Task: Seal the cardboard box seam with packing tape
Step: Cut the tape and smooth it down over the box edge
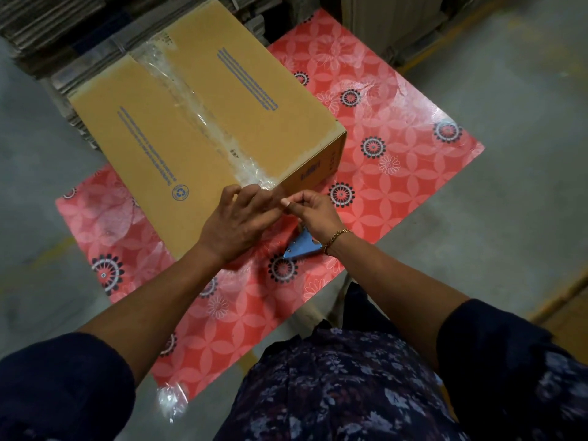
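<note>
The cardboard box (pixel 203 122) lies flat on a red flowered table cover (pixel 397 128), with its flaps closed. It is long, and its long way runs from the far left corner down toward the person's hands. A strip of clear packing tape (pixel 197 113) runs along that same line, right down the middle seam, from the far end of the box to the near end, where it looks crinkled and shiny. At that near end of the box, the left hand (pixel 237 226) rests flat with its fingers spread, pressing on the top edge by the tape. Just to the right of it, off the box's near corner, the right hand (pixel 313 213) has its fingers curled tight, pinching something small; I cannot tell what it is. A blue tape cutter (pixel 302 248) shows under that hand, just beside the box. Behind the box's far end stand stacks of flat cardboard (pixel 47 30).
</note>
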